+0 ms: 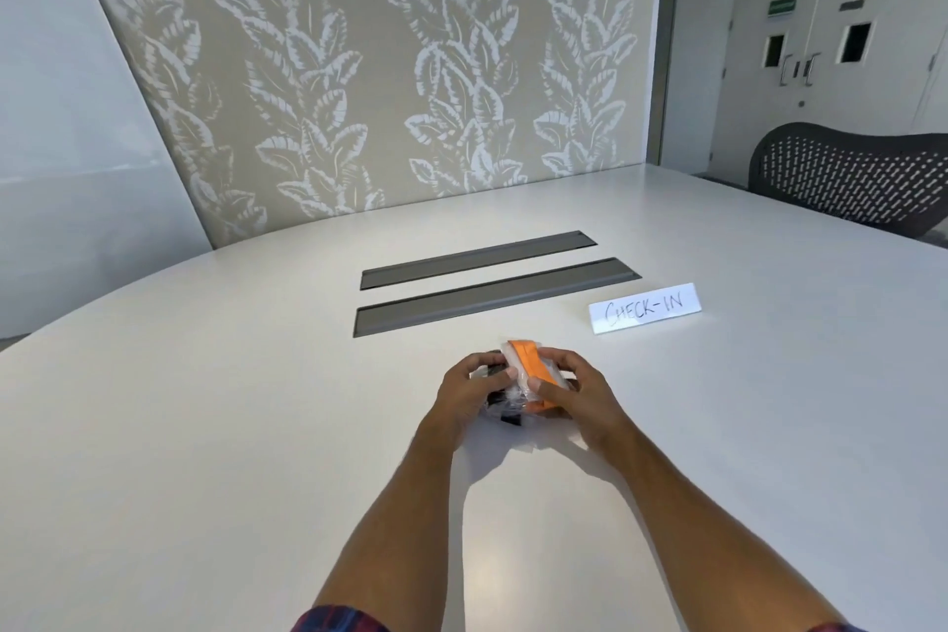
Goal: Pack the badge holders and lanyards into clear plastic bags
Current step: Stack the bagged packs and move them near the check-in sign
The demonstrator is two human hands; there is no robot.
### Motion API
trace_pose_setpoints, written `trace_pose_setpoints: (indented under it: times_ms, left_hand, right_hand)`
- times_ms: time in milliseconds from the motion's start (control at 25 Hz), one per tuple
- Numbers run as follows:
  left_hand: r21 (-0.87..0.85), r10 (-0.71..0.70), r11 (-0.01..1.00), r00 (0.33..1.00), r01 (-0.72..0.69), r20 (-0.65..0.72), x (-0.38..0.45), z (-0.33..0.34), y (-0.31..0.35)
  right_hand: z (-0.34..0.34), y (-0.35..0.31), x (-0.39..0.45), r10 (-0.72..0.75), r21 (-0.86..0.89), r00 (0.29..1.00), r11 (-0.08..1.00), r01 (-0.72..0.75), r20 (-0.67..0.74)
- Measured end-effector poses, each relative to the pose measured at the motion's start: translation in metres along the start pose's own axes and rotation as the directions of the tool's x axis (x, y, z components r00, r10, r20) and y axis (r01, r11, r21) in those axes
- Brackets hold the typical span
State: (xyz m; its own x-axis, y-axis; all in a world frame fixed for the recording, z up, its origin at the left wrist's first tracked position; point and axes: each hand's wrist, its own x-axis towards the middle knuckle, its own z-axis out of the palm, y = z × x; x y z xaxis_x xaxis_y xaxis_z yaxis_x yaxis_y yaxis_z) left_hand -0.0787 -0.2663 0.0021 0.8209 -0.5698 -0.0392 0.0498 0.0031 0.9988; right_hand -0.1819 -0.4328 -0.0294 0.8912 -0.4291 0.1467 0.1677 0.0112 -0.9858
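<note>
A small bundle sits on the white table (205, 426) in front of me: an orange lanyard (528, 359) wrapped in a clear plastic bag (513, 393), with dark pieces (505, 413) under it, too covered to identify. My left hand (472, 388) grips the bundle's left side, thumb on top. From the right, my right hand (572, 393) grips it, thumb pressing on the orange part. Both hands hide most of the bundle.
A folded white card reading "CHECK-IN" (645, 308) stands to the right, beyond the bundle. Two grey cable-slot covers (492, 295) lie flush in the table farther back. A black mesh chair (851, 177) stands at the table's far right edge.
</note>
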Motion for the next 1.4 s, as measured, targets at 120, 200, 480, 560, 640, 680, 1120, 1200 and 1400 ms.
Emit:
trace_pose_setpoints:
  times_ms: [120, 200, 480, 560, 640, 680, 1120, 1200, 1400]
  left_hand:
    - [-0.048, 0.025, 0.998, 0.999, -0.027, -0.043, -0.001, 0.015, -0.008]
    - [-0.050, 0.040, 0.998, 0.998, -0.043, -0.055, -0.008, 0.012, -0.010]
    - [0.003, 0.041, 0.999, 0.999, -0.041, 0.033, -0.028, 0.006, -0.014]
    - [0.032, 0.071, 0.997, 0.995, -0.074, 0.065, -0.032, 0.002, -0.015]
    - [0.047, 0.070, 0.996, 0.994, -0.074, 0.085, -0.038, -0.002, -0.018]
    - [0.042, 0.069, 0.996, 0.993, -0.073, 0.090, -0.040, -0.003, -0.018]
    - [0.142, -0.037, 0.989, 0.999, 0.038, -0.011, -0.038, 0.031, -0.018]
    - [0.158, -0.113, 0.980, 0.990, 0.125, -0.083, -0.034, 0.043, -0.016]
    - [-0.039, -0.162, 0.987, 0.968, 0.157, -0.193, -0.031, 0.077, -0.007]
  right_hand:
    - [-0.004, -0.001, -0.002, 0.032, 0.101, 0.999, 0.994, -0.031, -0.013]
    - [-0.001, -0.004, -0.005, 0.035, 0.078, 0.999, 0.996, -0.035, -0.003]
    - [0.006, -0.019, -0.040, 0.027, -0.012, 0.999, 1.000, -0.027, -0.039]
    - [0.010, -0.022, -0.047, -0.005, -0.066, 0.999, 0.998, 0.002, -0.047]
    - [0.014, -0.023, -0.050, -0.002, -0.122, 0.999, 0.993, -0.005, -0.051]
    - [0.016, -0.024, -0.050, -0.008, -0.139, 0.999, 0.990, 0.000, -0.054]
    - [0.003, -0.012, -0.029, -0.078, -0.202, 0.987, 0.978, 0.049, -0.141]
    - [0.001, -0.008, -0.025, -0.053, -0.127, 0.981, 0.991, 0.030, -0.186]
    - [-0.005, -0.006, -0.018, 0.012, -0.026, 0.966, 0.999, -0.019, -0.259]
